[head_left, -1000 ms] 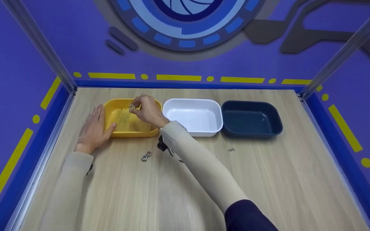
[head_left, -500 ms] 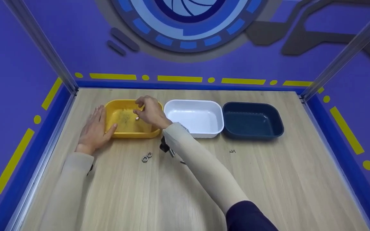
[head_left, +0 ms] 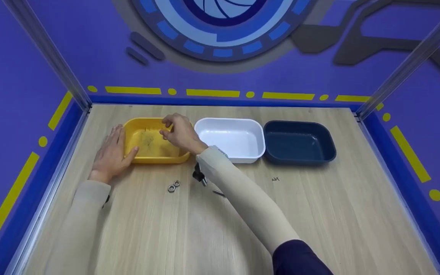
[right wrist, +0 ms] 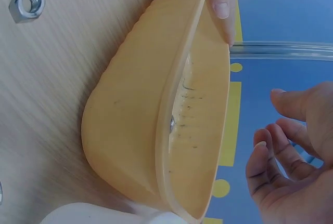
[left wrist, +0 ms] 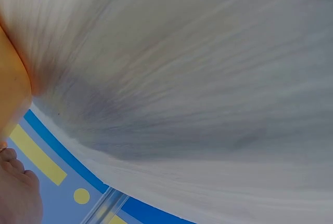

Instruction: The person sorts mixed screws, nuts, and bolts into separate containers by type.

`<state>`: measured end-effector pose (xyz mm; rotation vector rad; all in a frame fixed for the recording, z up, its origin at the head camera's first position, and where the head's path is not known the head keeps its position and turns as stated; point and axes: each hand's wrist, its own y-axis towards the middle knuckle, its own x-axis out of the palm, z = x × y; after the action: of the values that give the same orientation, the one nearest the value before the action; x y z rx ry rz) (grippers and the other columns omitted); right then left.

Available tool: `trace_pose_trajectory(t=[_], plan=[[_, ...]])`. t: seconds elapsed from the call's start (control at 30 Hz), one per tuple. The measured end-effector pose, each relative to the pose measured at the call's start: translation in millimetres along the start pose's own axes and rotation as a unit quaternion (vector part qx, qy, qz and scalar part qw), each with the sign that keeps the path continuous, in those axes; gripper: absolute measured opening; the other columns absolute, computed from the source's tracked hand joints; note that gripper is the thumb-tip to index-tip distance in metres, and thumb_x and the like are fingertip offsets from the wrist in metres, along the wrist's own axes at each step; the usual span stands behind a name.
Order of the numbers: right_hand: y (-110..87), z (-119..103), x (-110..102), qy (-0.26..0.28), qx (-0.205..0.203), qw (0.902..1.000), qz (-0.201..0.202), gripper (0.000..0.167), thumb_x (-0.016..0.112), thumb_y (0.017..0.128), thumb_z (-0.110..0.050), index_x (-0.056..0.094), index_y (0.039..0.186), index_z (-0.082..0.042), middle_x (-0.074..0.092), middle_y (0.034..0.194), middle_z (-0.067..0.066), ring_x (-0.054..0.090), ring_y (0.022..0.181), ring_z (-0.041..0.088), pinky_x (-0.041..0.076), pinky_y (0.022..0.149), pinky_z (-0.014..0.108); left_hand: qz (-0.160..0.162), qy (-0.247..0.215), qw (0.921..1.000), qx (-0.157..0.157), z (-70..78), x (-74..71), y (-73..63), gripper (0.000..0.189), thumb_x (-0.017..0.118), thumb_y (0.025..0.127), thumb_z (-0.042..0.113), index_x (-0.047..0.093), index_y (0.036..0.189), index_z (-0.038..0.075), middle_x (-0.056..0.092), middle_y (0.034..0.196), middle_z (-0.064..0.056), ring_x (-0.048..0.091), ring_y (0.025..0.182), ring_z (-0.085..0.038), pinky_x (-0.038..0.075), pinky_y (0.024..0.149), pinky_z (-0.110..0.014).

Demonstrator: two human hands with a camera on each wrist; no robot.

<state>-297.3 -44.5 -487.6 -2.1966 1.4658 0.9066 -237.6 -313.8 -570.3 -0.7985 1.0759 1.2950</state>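
The yellow bin [head_left: 159,160] stands at the left of a row of bins. My left hand [head_left: 111,152] rests against its left side, fingers straight and thumb over the front rim. Over the bin's right half hovers my right hand [head_left: 181,133]; thumb and fingertips are apart, with nothing between them. In the right wrist view a small shiny metal piece [right wrist: 171,123], mostly hidden by the rim, lies inside the bin. Two hex nuts [head_left: 171,188] lie on the table in front of it. A slim metal piece [head_left: 219,193] is partly covered by my right forearm.
A white bin [head_left: 229,159] and a dark blue bin [head_left: 300,161] continue the row to the right. Small dark marks [head_left: 275,178] show on the wooden table [head_left: 159,236] in front of the dark bin. Blue-purple walls [head_left: 220,82] enclose the back and sides.
My right hand has let go of a nut, which dropped into the yellow bin. Its fingers have parted and it has shifted slightly right. My left hand has stayed put.
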Motion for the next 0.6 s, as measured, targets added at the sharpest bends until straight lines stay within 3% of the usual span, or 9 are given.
trace_pose_trajectory(t=[0.17, 0.27, 0.43, 0.6], plan=[[-4.0, -0.7, -7.0, -0.003, 0.005, 0.9999, -0.009, 0.033, 0.077, 0.101, -0.026, 0.073, 0.131, -0.013, 0.068, 0.119, 0.002, 0.063, 0.096, 0.012, 0.057, 0.080, 0.017, -0.001, 0.002, 1.0000, -0.001, 1.9, -1.1, 5.8, 0.095, 0.039, 0.109, 0.062, 0.007, 0.169, -0.004, 0.008, 0.178, -0.027, 0.009, 0.165, -0.046, 0.010, 0.134, -0.062], [-9.3, 0.4, -10.2, -0.004, -0.002, 0.9999, -0.015, 0.034, 0.076, 0.102, -0.028, 0.073, 0.132, -0.013, 0.068, 0.119, 0.002, 0.062, 0.096, 0.013, 0.057, 0.075, 0.018, 0.002, 0.002, 1.0000, 0.002, 4.5, -1.4, 8.4, 0.095, 0.039, 0.109, 0.062, 0.008, 0.169, -0.005, 0.008, 0.178, -0.027, 0.010, 0.165, -0.047, 0.011, 0.134, -0.061], [-23.3, 4.9, -12.7, -0.001, -0.047, 0.9986, -0.025, 0.033, 0.074, 0.103, -0.028, 0.072, 0.132, -0.013, 0.067, 0.117, 0.000, 0.065, 0.099, 0.016, 0.058, 0.069, 0.018, -0.001, 0.002, 1.0000, 0.002, 5.4, -0.8, 7.6, 0.095, 0.039, 0.109, 0.062, 0.007, 0.169, -0.005, 0.007, 0.178, -0.027, 0.009, 0.165, -0.046, 0.010, 0.135, -0.061], [-39.5, 6.4, -6.9, 0.007, -0.086, 0.9959, -0.026, 0.032, 0.074, 0.103, -0.028, 0.072, 0.131, -0.010, 0.069, 0.119, 0.004, 0.068, 0.101, 0.019, 0.057, 0.079, 0.017, 0.001, 0.002, 1.0000, 0.002, 1.3, -0.2, -0.6, 0.095, 0.040, 0.109, 0.062, 0.007, 0.169, -0.004, 0.008, 0.178, -0.027, 0.009, 0.165, -0.047, 0.011, 0.134, -0.063]])
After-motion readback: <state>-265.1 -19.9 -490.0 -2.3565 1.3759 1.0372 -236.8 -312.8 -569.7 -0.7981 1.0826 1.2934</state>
